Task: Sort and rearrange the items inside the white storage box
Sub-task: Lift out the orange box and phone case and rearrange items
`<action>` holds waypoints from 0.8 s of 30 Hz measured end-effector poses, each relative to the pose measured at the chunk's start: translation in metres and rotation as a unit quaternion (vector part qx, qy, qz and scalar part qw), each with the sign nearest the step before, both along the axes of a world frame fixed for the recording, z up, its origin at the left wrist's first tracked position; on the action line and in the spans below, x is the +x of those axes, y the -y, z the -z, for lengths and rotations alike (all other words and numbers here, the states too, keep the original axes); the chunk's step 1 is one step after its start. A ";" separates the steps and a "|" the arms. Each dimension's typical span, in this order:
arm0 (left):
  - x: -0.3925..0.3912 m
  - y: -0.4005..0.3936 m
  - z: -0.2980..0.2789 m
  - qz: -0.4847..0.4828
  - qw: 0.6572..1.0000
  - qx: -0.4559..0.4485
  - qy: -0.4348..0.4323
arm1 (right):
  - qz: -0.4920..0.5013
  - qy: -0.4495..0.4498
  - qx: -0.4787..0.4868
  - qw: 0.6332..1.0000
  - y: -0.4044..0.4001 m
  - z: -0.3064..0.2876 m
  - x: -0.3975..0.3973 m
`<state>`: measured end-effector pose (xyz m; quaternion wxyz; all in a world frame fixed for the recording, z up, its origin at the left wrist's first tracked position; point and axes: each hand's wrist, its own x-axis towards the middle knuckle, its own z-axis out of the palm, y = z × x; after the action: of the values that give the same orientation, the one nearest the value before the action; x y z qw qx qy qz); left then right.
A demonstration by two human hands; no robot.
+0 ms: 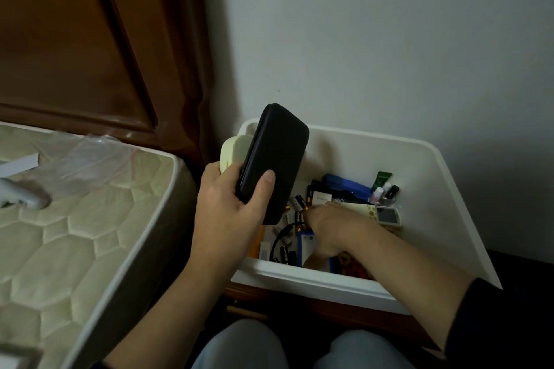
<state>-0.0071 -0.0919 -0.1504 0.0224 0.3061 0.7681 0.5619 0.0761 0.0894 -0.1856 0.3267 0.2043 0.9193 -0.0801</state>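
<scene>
Dim light here, and we see a plain pale wall (pixel 389 39) filling the far right, a dark wooden headboard (pixel 90 39) rising at far left, and a quilted cream mattress (pixel 75 234) stretching along the near left beside it.

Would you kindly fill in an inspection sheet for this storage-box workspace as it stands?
Surface: white storage box sits on a wooden stand.
Job's things: black case and pale flat item held above the box; batteries, blue item, small bottles inside.
Clutter: loose small items jumbled on the box floor.
Grippers: left hand grips the case; right hand reaches among the batteries, grasp unclear.
Cables: black cable in the box.
Surroundings: mattress, wooden headboard, white wall.
</scene>
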 end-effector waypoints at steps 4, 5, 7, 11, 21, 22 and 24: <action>0.002 0.000 -0.001 0.000 1.000 0.002 -0.002 | -0.004 -0.005 0.002 1.000 -0.001 -0.002 0.001; 0.002 0.000 -0.001 0.000 1.000 0.000 -0.001 | -0.004 -0.010 0.000 1.000 -0.002 -0.002 0.002; 0.002 0.000 -0.001 -0.001 1.000 -0.003 0.000 | -0.004 -0.022 -0.005 1.000 -0.005 -0.002 0.003; 0.001 0.000 -0.001 -0.001 1.000 0.000 -0.001 | 0.005 -0.032 -0.035 0.999 -0.013 -0.002 0.005; 0.001 -0.001 -0.001 -0.002 1.000 -0.006 0.018 | 0.035 -0.074 -0.157 0.984 -0.023 -0.023 0.019; 0.001 -0.001 -0.001 -0.004 1.000 -0.005 0.018 | 0.049 -0.082 -0.170 0.981 -0.025 -0.027 0.021; 0.001 -0.001 -0.002 -0.007 1.000 -0.004 0.018 | 0.076 -0.108 -0.194 0.972 -0.032 -0.041 0.028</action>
<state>-0.0058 -0.0910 -0.1481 0.0337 0.2908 0.7719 0.5643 0.1042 0.1211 -0.1443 0.2520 0.1966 0.8977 -0.3033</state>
